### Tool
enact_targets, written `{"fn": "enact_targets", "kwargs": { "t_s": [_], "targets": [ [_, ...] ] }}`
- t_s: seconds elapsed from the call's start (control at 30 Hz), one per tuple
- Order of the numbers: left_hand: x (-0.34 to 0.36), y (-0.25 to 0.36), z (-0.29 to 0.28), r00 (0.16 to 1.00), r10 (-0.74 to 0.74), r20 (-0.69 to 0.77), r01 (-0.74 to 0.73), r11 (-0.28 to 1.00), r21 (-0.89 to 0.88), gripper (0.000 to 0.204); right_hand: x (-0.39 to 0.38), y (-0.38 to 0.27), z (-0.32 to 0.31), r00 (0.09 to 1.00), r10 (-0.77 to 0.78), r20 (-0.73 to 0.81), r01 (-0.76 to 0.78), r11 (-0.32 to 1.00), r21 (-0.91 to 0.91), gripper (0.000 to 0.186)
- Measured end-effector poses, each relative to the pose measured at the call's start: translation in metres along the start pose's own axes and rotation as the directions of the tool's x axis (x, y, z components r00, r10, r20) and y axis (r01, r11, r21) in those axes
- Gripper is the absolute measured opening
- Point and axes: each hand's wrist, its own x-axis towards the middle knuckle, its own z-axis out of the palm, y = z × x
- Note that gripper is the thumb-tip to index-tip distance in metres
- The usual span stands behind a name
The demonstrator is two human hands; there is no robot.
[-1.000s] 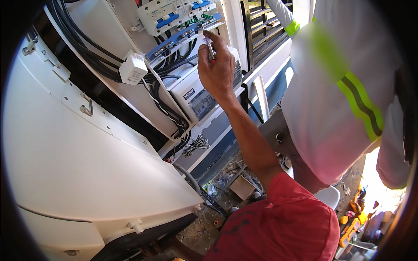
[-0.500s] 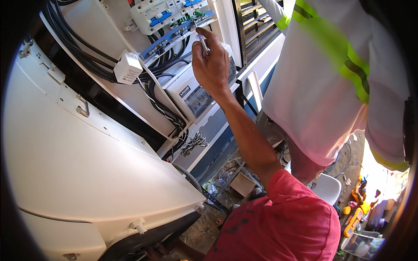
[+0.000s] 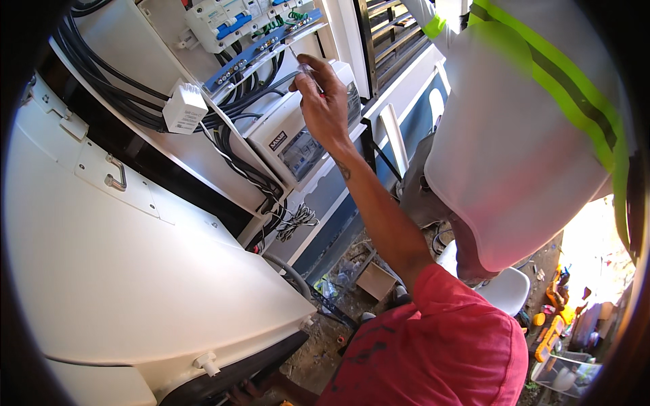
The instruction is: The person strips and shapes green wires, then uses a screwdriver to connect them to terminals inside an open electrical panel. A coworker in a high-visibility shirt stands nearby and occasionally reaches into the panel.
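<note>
My right hand (image 3: 321, 105) is closed on a clear-handled screwdriver (image 3: 305, 72), its shaft pointing up at the blue terminal bar (image 3: 244, 61) in an open electrical cabinet; whether the tip touches it I cannot tell. Breakers with blue levers (image 3: 230, 26) and green wires (image 3: 271, 27) are mounted above the bar. Beside my wrist is a white enclosure with a clear window (image 3: 298, 152). A white block (image 3: 184, 107) sits on black cables to the left. My left hand (image 3: 245, 389) is low in the shadow by the black edge of a large white cover, its fingers too hidden to make out.
The large white cover (image 3: 122, 271) fills the left. A co-worker in white with reflective yellow bands (image 3: 514, 135) stands close on the right. Below are a cardboard piece (image 3: 374, 281), a white chair (image 3: 504, 292), scattered debris, and orange tools (image 3: 550, 338). A slatted opening (image 3: 393, 40) is behind.
My right hand and screwdriver have moved slightly down and left in the picture, the tip lower against the bar. The view has shifted, and the co-worker's body has moved.
</note>
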Motion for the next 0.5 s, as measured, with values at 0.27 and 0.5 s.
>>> {"fn": "enact_targets", "kwargs": {
  "t_s": [0.27,0.5],
  "targets": [
    [0.003,0.002,-0.002,1.000,0.008,0.021,-0.008,1.000,-0.004,0.056,0.001,0.015,0.005,0.991,-0.137,-0.002,0.137,0.991,-0.003,0.039],
    [0.006,0.004,0.000,1.000,0.003,0.025,-0.003,1.000,-0.007,0.056,-0.006,0.012,-0.006,0.999,-0.044,-0.006,0.043,0.998,-0.045,0.039]
  ]
}}
